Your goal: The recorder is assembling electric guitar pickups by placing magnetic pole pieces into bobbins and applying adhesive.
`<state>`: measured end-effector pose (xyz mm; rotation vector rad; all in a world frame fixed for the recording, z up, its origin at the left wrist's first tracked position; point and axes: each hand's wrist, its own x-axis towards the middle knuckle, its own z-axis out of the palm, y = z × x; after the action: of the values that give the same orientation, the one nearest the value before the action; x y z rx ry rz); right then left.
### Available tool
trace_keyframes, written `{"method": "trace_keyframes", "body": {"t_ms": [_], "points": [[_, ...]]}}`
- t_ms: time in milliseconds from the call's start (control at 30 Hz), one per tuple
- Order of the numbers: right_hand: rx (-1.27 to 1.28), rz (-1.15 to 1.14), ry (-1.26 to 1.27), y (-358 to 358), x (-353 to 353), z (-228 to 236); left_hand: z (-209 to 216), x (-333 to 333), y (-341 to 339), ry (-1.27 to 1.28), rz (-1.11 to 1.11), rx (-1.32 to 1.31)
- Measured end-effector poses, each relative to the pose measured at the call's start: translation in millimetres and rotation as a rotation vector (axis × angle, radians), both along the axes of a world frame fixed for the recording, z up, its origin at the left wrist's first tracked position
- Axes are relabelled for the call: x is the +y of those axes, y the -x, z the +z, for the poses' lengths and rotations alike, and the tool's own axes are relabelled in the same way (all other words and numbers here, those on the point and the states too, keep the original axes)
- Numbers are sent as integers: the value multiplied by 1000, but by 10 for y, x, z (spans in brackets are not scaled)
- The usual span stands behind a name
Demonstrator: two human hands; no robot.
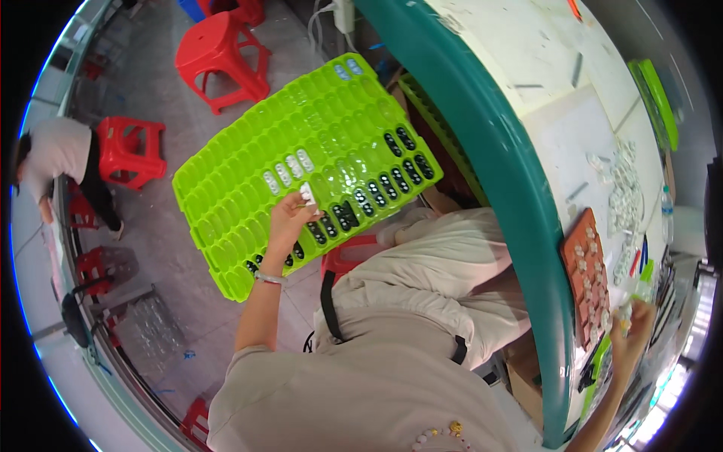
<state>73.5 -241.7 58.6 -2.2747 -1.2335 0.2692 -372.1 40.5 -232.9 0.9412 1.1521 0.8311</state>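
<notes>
Over the lime green plastic tray point(233, 181) with rows of oval pockets, my left hand point(288, 218) pinches a small white oval piece point(306, 194). Similar white pieces point(283, 173) sit in the pockets just beyond it. Black oval pieces with pale dots point(382, 187) fill pockets along the near and right sides of the tray. Far to the right, over the workbench, my right hand point(635, 335) is closed around a small pale and yellowish thing point(624, 319), too small to name. Close to that hand lies a reddish-brown board point(580, 260) bearing several small pale pieces.
The white workbench point(561, 128) has a thick green edge point(520, 166). A pile of small pale pieces point(625, 188), pens point(642, 256) and a water bottle point(667, 215) lie on it. Red stools point(218, 56) stand on the floor at left, where another person point(64, 154) bends.
</notes>
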Motion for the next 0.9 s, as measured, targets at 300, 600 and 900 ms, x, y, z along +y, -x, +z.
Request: {"method": "trace_keyframes", "body": {"t_ms": [300,600,900], "points": [[371,429,16,1977,2531,-1966,-199,183,-51,40,226,202],[243,458,347,2815,3948,-3093,-388,-66,93,63,289,95],[-17,458,459,2984,4115,-3185,-310,13,40,107,280,175]]}}
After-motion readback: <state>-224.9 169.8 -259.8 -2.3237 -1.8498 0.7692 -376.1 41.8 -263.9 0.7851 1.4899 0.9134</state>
